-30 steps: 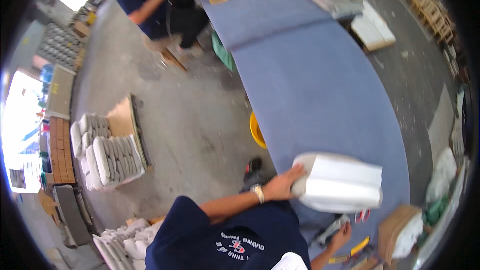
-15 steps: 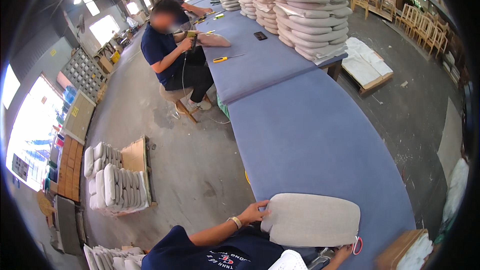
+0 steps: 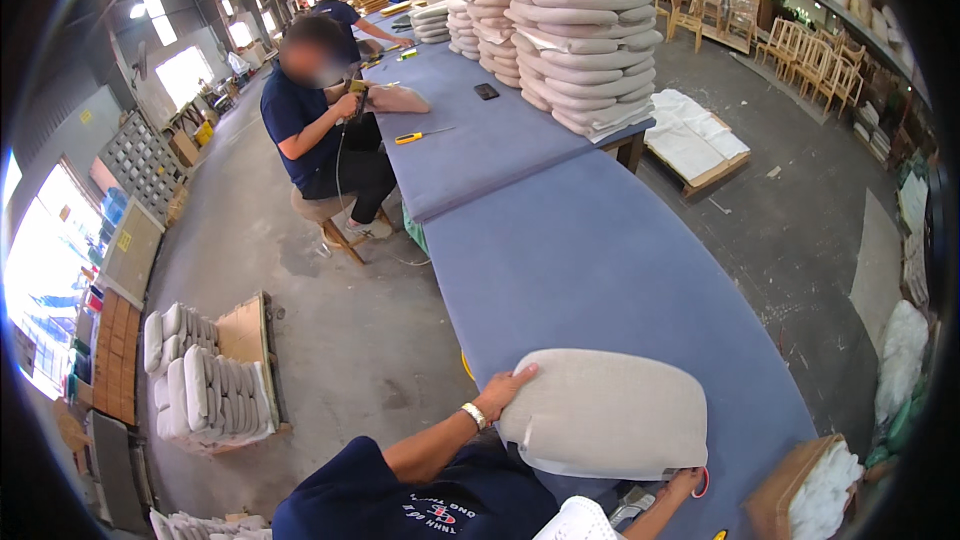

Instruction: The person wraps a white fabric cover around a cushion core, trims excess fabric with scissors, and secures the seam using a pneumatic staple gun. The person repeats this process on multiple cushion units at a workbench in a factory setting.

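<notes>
A beige fabric-covered seat cushion [image 3: 605,410] is held up at the near end of the blue-covered table [image 3: 580,270]. My left hand [image 3: 505,392] grips its left edge, thumb on the top face. At the cushion's lower right corner, my right hand [image 3: 685,483] closes on the edge, with its fingers partly hidden. A red scissors handle [image 3: 703,482] shows right beside that hand; whether my fingers are also through it is unclear. Something metallic [image 3: 632,505], partly covered, lies below the cushion near my right forearm.
An open cardboard box [image 3: 800,490] with white stuffing stands at the near right. Tall cushion stacks [image 3: 585,50], a phone [image 3: 486,91] and a yellow screwdriver [image 3: 420,136] are farther along. A seated co-worker [image 3: 315,110] works at the table's left side. More cushions [image 3: 215,390] sit on a floor pallet.
The cushion has been raised and tilted so that more of its top face shows. Both my hands have moved with it, still at its edges. The whole view has shifted slightly.
</notes>
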`<state>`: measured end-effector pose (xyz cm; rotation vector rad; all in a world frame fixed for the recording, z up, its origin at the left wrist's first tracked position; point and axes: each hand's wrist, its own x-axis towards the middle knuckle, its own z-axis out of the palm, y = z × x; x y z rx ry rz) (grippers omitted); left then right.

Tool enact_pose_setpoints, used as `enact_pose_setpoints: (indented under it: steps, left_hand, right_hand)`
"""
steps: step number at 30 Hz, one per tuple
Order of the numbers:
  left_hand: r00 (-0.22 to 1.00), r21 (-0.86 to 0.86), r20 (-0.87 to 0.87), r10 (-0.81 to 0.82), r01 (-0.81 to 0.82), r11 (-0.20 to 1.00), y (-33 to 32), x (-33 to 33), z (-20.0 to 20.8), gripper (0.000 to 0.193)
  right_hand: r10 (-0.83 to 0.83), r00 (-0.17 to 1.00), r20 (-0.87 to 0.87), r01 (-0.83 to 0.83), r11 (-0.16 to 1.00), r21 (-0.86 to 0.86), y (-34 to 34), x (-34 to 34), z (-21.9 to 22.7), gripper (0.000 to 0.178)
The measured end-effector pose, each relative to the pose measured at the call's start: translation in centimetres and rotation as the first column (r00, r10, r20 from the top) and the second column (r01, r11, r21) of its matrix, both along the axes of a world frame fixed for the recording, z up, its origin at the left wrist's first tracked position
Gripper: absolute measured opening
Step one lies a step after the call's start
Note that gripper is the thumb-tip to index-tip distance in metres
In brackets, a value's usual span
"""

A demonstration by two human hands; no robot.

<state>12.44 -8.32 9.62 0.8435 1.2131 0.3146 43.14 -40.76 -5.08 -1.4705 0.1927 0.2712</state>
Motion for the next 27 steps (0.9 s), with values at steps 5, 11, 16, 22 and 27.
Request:
enact_pose_setpoints:
  steps: [5,11,16,22,27]
  left_hand:
    - [0.909,0.268,0.413,-0.055,-0.063,0.961,1.8,-4.5,2.7,0.056]
    - [0.916,0.615,0.006,-0.402,0.313,0.723,2.6,-6.8,2.7,0.061]
    - [0.854,0.693,-0.399,-0.334,0.519,0.501,-0.8,-6.8,3.4,0.069]
    - [0.643,0.613,-0.632,-0.433,0.756,0.229,0.1,-4.6,5.7,0.065]
    - [0.529,0.565,-0.704,-0.474,0.821,0.076,-0.8,0.7,7.3,0.066]
  right_hand:
    - [0.158,0.979,-0.126,-0.127,0.967,0.221,5.5,-0.4,4.9,0.040]
    - [0.298,0.890,-0.344,-0.244,0.950,0.193,9.4,0.6,0.0,0.047]
    - [0.315,0.877,-0.363,-0.156,0.901,0.406,12.3,-6.7,4.6,0.051]
    - [0.340,0.902,-0.266,-0.232,0.901,0.366,11.3,-6.3,-1.5,0.039]
    - [0.236,0.900,-0.366,-0.082,0.917,0.390,11.5,-6.1,-6.1,0.032]
